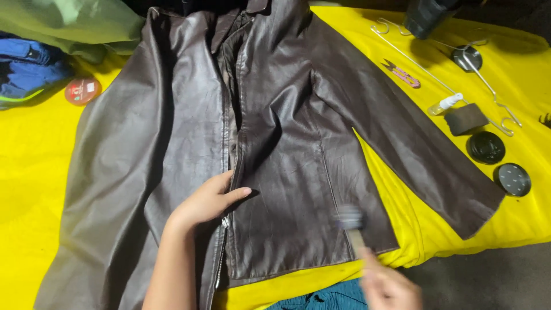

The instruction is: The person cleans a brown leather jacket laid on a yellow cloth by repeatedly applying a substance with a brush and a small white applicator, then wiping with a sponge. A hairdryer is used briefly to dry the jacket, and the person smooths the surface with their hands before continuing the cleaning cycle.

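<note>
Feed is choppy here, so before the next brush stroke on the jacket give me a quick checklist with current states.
1. Jacket spread flat on the yellow cloth: ok.
2. Left hand pressing the front panel by the zipper: ok.
3. Right hand gripping the brush: ok, though blurred.
4. Brush bristles touching the leather: cannot tell.
5. Two round black tins away from the sleeve: ok.
6. Polish loaded on the brush: cannot tell.

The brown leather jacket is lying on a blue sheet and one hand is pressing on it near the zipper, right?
Not quite: the sheet is yellow, not blue. The head view shows the brown leather jacket spread over it, with the left hand pressing flat beside the zipper.
</note>
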